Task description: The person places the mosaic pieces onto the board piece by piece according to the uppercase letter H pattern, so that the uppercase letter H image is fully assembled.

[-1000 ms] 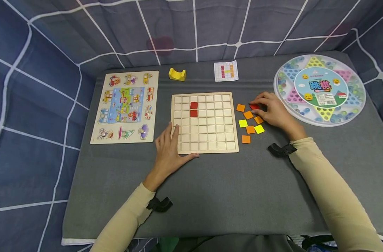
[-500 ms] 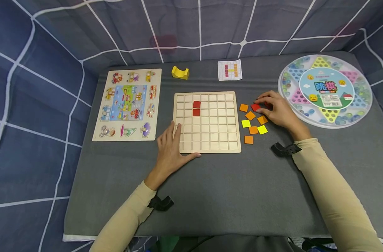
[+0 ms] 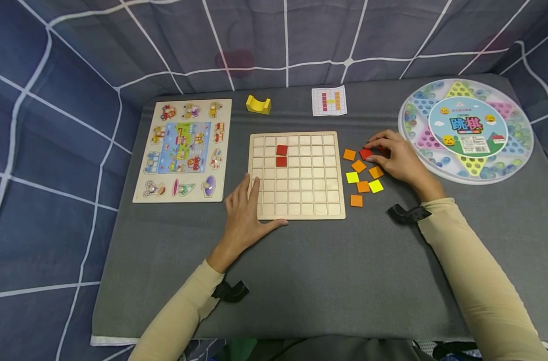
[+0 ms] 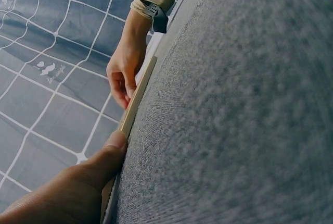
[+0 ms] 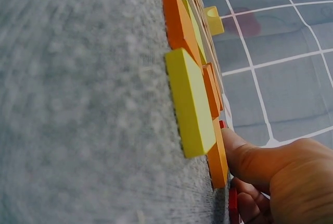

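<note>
My left hand (image 3: 243, 220) rests with straight fingers at the lower left corner of the wooden grid board (image 3: 307, 186). Its thumb (image 4: 99, 164) touches the board's near edge. Two red square tiles (image 3: 281, 162) lie on the board, one above the other. Right of the board, my right hand (image 3: 400, 160) pinches a red tile (image 3: 365, 154) between thumb and fingers at table level. Another red tile (image 5: 233, 206) shows by its curled fingers, partly hidden. Orange tiles (image 3: 358, 166) and yellow tiles (image 3: 375, 186) lie loose just left of that hand.
A printed pattern card (image 3: 329, 101) and a yellow arched block (image 3: 258, 105) lie beyond the board. The picture puzzle board (image 3: 145, 150) is at left. A round Chinese checkers box (image 3: 468, 130) sits right, close to my right hand. Gridded curtain (image 3: 255, 40) walls the table.
Between the first frame and now the head view shifted slightly. The right hand's fingers moved a little, exposing more of the red tile. The left hand stays put on the board.
</note>
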### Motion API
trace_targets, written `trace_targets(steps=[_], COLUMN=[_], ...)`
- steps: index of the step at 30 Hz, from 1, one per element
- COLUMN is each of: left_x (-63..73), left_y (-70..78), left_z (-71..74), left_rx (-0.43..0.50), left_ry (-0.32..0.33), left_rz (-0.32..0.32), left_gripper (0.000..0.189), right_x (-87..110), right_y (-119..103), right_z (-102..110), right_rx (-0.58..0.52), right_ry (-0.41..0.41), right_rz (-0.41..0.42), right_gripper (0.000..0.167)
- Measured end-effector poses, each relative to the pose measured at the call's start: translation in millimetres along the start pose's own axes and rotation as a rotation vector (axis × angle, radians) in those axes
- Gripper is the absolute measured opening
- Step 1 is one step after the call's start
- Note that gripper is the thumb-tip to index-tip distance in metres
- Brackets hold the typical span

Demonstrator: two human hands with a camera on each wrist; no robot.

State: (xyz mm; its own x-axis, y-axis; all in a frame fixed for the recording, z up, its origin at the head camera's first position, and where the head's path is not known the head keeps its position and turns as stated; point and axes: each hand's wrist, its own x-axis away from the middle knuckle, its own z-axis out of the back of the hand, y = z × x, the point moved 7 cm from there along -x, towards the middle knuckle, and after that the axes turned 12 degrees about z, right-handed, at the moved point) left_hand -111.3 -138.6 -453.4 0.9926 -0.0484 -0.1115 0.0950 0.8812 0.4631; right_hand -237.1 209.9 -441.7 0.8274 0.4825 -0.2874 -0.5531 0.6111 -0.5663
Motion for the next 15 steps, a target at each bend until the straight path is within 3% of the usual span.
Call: trace_targets(steps=[15], left_x=[-0.1], left_y=[-0.1], left_z=[0.2], left_rx=[-0.002], left_ry=[0.001], left_rz=[-0.005], left_gripper=[0.123], right_x=[0.7], right_y=[-1.6], right_z=[0.2], right_rx=[0.025], right_ry=[-0.002], right_rz=[0.007], right_gripper=[0.025])
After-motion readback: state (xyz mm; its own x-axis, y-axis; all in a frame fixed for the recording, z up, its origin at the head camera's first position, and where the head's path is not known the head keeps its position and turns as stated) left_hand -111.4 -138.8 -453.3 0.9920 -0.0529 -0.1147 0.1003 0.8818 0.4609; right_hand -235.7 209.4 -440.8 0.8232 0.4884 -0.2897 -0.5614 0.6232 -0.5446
